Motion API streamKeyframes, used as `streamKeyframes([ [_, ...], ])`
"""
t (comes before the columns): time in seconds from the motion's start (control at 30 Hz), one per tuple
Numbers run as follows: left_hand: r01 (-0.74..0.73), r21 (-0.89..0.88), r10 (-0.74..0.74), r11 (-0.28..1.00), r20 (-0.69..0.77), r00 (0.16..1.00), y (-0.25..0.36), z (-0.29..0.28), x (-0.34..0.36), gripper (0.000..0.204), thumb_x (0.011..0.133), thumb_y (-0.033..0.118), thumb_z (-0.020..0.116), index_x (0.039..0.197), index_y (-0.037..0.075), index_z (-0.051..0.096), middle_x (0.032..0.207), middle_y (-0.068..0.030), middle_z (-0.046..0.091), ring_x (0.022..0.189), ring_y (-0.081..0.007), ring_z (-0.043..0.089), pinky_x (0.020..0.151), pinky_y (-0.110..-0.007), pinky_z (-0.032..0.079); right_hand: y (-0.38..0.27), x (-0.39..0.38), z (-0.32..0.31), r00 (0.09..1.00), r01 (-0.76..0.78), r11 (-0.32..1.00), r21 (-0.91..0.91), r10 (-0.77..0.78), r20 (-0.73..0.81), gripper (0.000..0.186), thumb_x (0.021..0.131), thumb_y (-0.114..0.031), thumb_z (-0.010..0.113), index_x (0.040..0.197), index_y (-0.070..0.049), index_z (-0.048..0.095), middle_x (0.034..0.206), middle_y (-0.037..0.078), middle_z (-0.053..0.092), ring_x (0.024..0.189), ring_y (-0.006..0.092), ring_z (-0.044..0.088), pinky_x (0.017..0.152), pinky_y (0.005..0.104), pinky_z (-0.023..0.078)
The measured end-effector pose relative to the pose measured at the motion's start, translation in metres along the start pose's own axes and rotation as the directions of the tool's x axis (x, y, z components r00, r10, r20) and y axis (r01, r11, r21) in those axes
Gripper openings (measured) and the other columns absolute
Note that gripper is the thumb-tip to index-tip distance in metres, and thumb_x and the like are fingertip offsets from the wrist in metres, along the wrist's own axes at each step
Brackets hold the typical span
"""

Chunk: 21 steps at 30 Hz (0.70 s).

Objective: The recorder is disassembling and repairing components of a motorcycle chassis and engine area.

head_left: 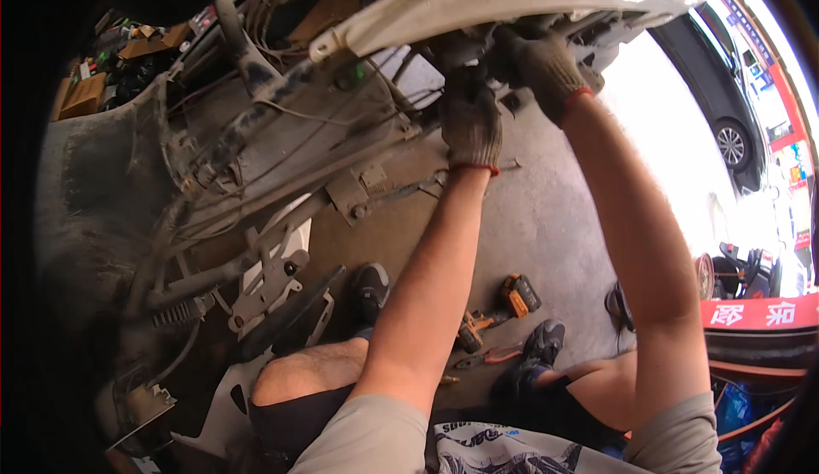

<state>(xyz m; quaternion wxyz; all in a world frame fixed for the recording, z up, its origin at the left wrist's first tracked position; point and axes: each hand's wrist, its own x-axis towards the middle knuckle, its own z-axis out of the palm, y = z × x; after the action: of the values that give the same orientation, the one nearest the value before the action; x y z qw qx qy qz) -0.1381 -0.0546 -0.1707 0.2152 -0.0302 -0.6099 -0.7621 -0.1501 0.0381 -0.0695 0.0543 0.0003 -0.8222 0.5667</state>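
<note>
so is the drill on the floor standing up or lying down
Lying down: the drill rests on its side on the concrete floor between the person's shoes, beside pliers.

red banner [759,313], white characters, right edge | brown cardboard boxes [84,94], upper left

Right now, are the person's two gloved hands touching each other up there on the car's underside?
Apart. The head view shows the left hand lower on the dirty underside, the right hand higher and to its right, with dark machinery showing between the gloves.
</note>
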Motion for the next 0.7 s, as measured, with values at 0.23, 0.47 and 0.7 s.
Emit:
streamKeyframes([
  [0.23,0.106,0.035,-0.11,0.994,0.134,0.985,0.009,-0.029,-0.028,0.019,0.09,0.02,0.056,0.095,0.005,0.066,0.074,-0.0072,0.065,0.064,-0.0144,0.059,0.063,-0.03,0.046,0.025,-0.136,-0.052,0.999,-0.034,0.881,-0.472,0.026,-0.024,0.036,0.091,-0.029,0.057,0.115,-0.003,0.063,0.096,0.008,0.07,0.074,0.0138,0.066,0.072,0.0286,0.053],
  [0.47,-0.021,0.26,-0.129,0.965,0.548,0.826,0.082,-0.053,-0.071,0.021,0.087,0.018,0.058,0.101,0.005,0.066,0.077,-0.0013,0.064,0.06,-0.0081,0.053,0.06,-0.024,0.045,0.107,-0.284,-0.081,0.78,0.121,0.487,-0.865,0.492,0.386,0.029,0.092,-0.031,0.052,0.108,-0.012,0.066,0.106,0.015,0.068,0.094,0.0348,0.066,0.081,0.0404,0.052],
  [0.7,-0.735,0.404,-0.188,0.545,0.913,0.363,0.153,-0.06,-0.084,0.028,0.087,0.024,0.053,0.106,0.007,0.064,0.098,-0.0196,0.067,0.092,-0.0365,0.064,0.082,-0.045,0.051,0.241,-0.398,0.013,0.493,0.443,0.325,-0.835,0.69,0.53,0.044,0.076,-0.041,0.069,0.112,-0.015,0.068,0.108,0.009,0.069,0.099,0.0266,0.067,0.079,0.0403,0.055],
])
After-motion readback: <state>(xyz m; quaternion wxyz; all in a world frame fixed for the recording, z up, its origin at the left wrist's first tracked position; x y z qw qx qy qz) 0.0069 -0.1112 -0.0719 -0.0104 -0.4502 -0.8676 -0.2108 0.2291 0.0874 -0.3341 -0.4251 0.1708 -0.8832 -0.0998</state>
